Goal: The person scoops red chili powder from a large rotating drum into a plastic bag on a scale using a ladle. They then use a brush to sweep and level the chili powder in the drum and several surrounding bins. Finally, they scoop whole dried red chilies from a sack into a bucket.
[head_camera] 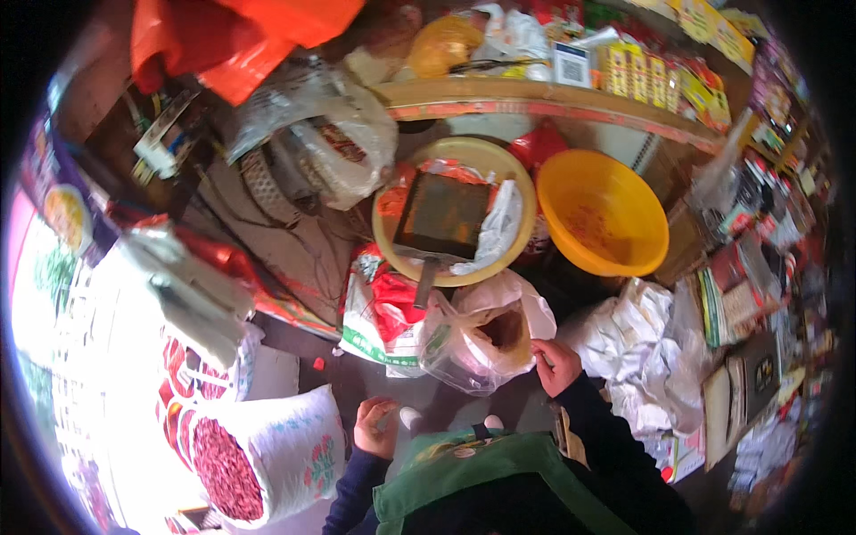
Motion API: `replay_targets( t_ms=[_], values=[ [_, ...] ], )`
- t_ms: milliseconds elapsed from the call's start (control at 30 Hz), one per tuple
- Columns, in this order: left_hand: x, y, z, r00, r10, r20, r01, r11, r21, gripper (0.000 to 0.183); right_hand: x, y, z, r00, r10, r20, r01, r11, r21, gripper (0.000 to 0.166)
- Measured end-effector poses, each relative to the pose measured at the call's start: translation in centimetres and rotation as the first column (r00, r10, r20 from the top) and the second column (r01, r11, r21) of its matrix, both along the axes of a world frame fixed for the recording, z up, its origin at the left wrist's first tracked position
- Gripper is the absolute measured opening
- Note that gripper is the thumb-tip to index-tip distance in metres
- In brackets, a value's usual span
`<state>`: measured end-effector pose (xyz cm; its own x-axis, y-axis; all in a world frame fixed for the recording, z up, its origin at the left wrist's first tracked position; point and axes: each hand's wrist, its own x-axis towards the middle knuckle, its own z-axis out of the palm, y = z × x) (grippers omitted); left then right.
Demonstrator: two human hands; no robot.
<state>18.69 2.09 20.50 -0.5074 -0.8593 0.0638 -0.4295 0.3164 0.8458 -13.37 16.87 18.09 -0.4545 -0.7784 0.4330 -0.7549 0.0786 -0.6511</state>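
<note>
My right hand [558, 366] pinches the rim of an open plastic-lined bag [491, 334] with brown contents. My left hand [376, 426] hangs over the floor to the left of that bag, its fingers loosely curled; whether anything small is in it cannot be told. Beyond the bag stands a pale yellow basin [525, 231] with a dark rectangular tray [441, 214], orange plastic and a white plastic bag [500, 224] in it. An orange plastic basin [602, 214], with reddish residue at its bottom, is on its right.
A white woven sack [294, 448] of dried red chilies [227, 468] stands at lower left. Crumpled white sacking [635, 348] lies to the right. A wooden shelf [535, 97] with packaged goods runs across the back. Clear plastic bags [334, 147] sit at upper left.
</note>
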Motion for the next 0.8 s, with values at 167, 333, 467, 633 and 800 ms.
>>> replay_targets(
  t_ms=[167, 333, 467, 633, 800],
  values=[
    [2.4, 3.3, -0.9, 0.989, 0.128, -0.072, -0.130, 0.991, -0.023, 0.022, -0.2, -1.9, -0.5, 0.988, 0.153, 0.018, -0.153, 0.988, 0.021, 0.025],
    [7.3, 5.1, -1.0, 0.945, 0.309, -0.108, -0.306, 0.951, 0.047, 0.022, -3.0, -9.5, 3.8, 0.972, 0.192, -0.135, -0.205, 0.974, -0.092, 0.018],
    [11.1, 4.3, -0.2, 0.907, 0.391, -0.159, -0.389, 0.920, 0.042, 0.023, -7.9, -18.8, 4.8, 0.979, 0.196, -0.050, -0.200, 0.977, -0.081, 0.026],
    [10.4, 0.2, 1.6, 0.967, 0.255, 0.000, -0.251, 0.951, -0.181, 0.027, -31.9, -29.3, 4.8, 0.368, 0.596, 0.713, -0.376, 0.797, -0.472, 0.033],
    [13.2, 0.1, 1.4, 0.934, 0.352, -0.060, -0.357, 0.922, -0.149, 0.024, -42.0, -36.2, 14.6, 0.890, -0.188, -0.415, 0.201, 0.979, -0.013, 0.057]
  ],
)
